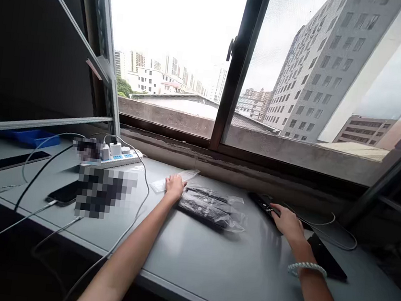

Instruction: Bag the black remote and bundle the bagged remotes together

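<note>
My left hand [174,186] is closed on a clear plastic bag [160,184] lying flat near the back of the grey desk. Just to its right are several dark remote controls [208,207] in clear plastic sleeves, side by side. My right hand [288,224], with a pale braided band at the wrist, has its fingers around a black remote control [261,204] without a sleeve, at the right rear of the desk. Part of that remote is hidden under the hand. A flat black object [327,259] lies beside the right wrist.
A white power strip [116,159] with plugs stands at the back left. Phones [63,193] and charging cables [138,216] lie across the left side, near a blue tray [35,138]. Metal frame posts [111,58] rise at the left. A thin cable [343,234] curls at the right.
</note>
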Action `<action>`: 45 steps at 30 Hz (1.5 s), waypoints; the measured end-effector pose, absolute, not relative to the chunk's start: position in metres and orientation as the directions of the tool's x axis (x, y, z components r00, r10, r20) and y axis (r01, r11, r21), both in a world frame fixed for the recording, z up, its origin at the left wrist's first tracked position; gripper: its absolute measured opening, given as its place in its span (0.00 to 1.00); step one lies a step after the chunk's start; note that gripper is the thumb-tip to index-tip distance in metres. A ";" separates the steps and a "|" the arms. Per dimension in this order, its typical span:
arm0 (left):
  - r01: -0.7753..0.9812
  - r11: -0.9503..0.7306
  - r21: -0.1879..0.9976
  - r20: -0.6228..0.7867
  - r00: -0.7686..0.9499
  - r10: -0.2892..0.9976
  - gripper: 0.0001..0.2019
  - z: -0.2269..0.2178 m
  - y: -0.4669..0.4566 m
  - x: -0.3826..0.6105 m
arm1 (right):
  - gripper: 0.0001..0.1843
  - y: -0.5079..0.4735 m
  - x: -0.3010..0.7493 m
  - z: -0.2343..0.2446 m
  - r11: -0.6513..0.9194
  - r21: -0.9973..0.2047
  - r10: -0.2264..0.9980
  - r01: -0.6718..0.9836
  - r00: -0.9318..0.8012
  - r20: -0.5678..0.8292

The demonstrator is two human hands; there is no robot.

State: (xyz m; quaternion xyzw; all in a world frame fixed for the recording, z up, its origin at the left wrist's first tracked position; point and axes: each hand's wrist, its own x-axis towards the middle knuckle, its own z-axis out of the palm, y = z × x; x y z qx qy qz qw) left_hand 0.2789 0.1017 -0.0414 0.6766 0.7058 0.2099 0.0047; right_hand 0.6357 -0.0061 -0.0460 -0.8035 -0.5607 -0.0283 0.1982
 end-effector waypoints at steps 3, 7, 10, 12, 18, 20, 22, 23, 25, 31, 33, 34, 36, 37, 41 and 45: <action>0.953 -0.015 0.303 0.303 -0.082 0.949 0.08 -0.045 0.103 0.279 | 0.20 -0.007 0.636 -0.045 -0.320 -0.235 0.898 0.918 0.373 0.234; 0.940 -0.043 0.337 0.368 -0.090 0.925 0.06 -0.044 0.103 0.279 | 0.21 -0.006 0.639 -0.047 -0.344 -0.234 0.905 0.909 0.388 0.177; 0.924 -0.085 0.374 0.466 -0.108 0.878 0.06 -0.034 0.098 0.282 | 0.21 -0.005 0.643 -0.049 -0.366 -0.265 0.901 0.892 0.411 0.139; 0.916 -0.149 0.373 0.544 -0.086 0.835 0.08 -0.024 0.091 0.287 | 0.21 -0.004 0.647 -0.051 -0.376 -0.303 0.894 0.876 0.429 0.130; 0.723 -0.686 0.079 0.705 0.446 0.552 0.09 -0.008 0.064 0.317 | 0.34 0.001 0.658 -0.059 -0.442 -0.375 0.825 0.815 0.534 0.186; 0.650 -0.759 -0.025 0.646 0.590 0.484 0.11 -0.011 0.056 0.327 | 0.31 0.001 0.654 -0.062 -0.377 -0.374 0.847 0.847 0.479 0.231; 0.638 -0.766 -0.075 0.586 0.650 0.484 0.11 -0.017 0.048 0.335 | 0.27 -0.001 0.646 -0.064 -0.306 -0.355 0.864 0.883 0.414 0.286; 0.636 -0.767 -0.086 0.572 0.662 0.484 0.10 -0.021 0.044 0.339 | 0.25 -0.002 0.641 -0.065 -0.280 -0.341 0.868 0.898 0.388 0.310; 0.619 -0.779 -0.101 0.576 0.674 0.462 0.12 -0.027 0.039 0.346 | 0.22 -0.006 0.630 -0.064 -0.273 -0.333 0.865 0.902 0.382 0.326; 0.573 -0.791 -0.216 0.542 0.744 0.391 0.09 -0.035 0.039 0.352 | 0.21 -0.019 0.605 -0.048 -0.239 -0.353 0.811 0.905 0.386 0.441; 0.597 -0.768 -0.232 0.548 0.733 0.403 0.09 -0.035 0.044 0.348 | 0.21 -0.022 0.597 -0.042 -0.203 -0.347 0.762 0.915 0.370 0.531; 0.613 -0.755 -0.231 0.564 0.717 0.410 0.11 -0.034 0.046 0.346 | 0.21 -0.023 0.592 -0.039 -0.169 -0.344 0.728 0.924 0.352 0.589; 0.652 -0.730 -0.205 0.607 0.670 0.427 0.15 -0.032 0.050 0.342 | 0.21 -0.024 0.584 -0.035 -0.059 -0.336 0.633 0.940 0.296 0.716; 0.671 -0.720 -0.178 0.628 0.641 0.442 0.17 -0.031 0.051 0.340 | 0.20 -0.024 0.580 -0.033 0.010 -0.328 0.577 0.944 0.263 0.773; 0.722 -0.691 -0.038 0.666 0.534 0.521 0.12 -0.027 0.054 0.337 | 0.15 -0.027 0.575 -0.027 0.216 -0.201 0.404 0.956 0.099 0.909; 0.731 -0.682 0.029 0.642 0.510 0.573 0.10 -0.026 0.056 0.336 | 0.17 -0.032 0.576 -0.022 0.243 -0.108 0.397 0.964 0.002 0.918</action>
